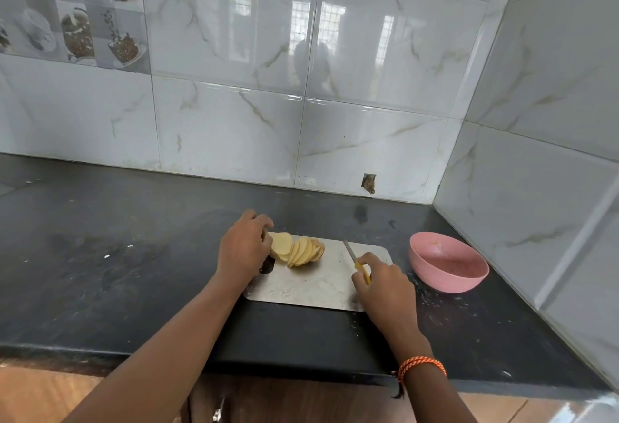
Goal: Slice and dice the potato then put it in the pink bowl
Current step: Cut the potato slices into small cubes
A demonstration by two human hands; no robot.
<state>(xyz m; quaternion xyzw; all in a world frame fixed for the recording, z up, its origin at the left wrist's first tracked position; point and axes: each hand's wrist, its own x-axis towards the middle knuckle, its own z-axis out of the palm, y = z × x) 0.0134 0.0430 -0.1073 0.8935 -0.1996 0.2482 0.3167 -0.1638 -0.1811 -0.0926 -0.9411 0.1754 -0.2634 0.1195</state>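
cutting board: stiff metal sheet under both hands, likely slick for wet slices
pink bowl: light, just right of the right hand, looks empty
potato: firm, moist slices fanned out beside the left hand; gather them by the edges
left hand: fingers curled on the potato's uncut end
right hand: gripping the knife by its yellow handle

Potato slices on board; bowl just right of board.
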